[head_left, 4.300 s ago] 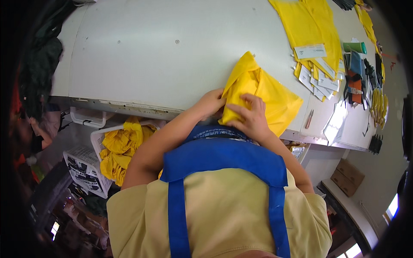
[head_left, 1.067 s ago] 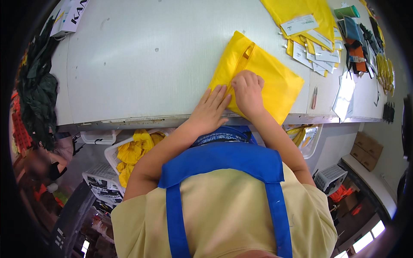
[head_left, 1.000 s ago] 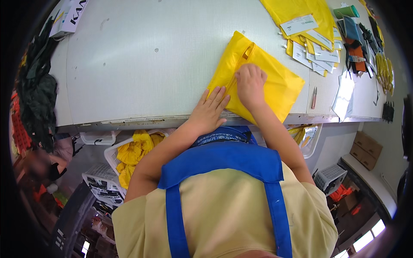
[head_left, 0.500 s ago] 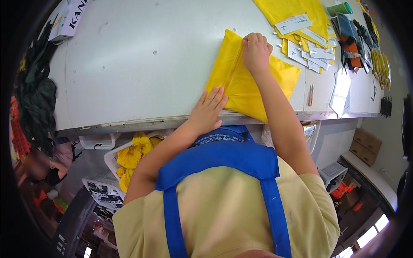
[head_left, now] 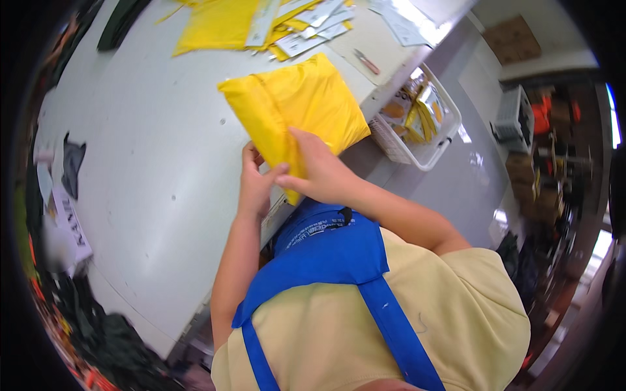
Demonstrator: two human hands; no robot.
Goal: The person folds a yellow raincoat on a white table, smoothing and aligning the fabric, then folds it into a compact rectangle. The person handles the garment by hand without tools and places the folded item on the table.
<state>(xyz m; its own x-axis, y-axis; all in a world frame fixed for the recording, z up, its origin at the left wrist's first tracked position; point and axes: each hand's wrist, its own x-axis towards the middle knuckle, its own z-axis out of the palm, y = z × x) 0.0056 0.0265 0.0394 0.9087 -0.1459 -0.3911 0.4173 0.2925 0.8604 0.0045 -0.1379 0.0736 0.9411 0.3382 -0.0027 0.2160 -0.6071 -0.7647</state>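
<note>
The left hand [head_left: 255,179] and right hand [head_left: 323,171] grip the near end of a creased, shiny yellow fabric pouch [head_left: 316,98] by the white desk [head_left: 156,150], left fingers partly hidden; beyond, flat yellow cloth pieces [head_left: 218,29] with white cards [head_left: 297,44] are cut off.

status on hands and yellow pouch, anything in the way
Left hand at left edge of yellow pouch. Right hand on its near end. Snips on table, apart; no blockage seen.

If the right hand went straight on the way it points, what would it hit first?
The yellow pouch, most likely: the right hand seems to be touching it, though depth is unclear.
</note>
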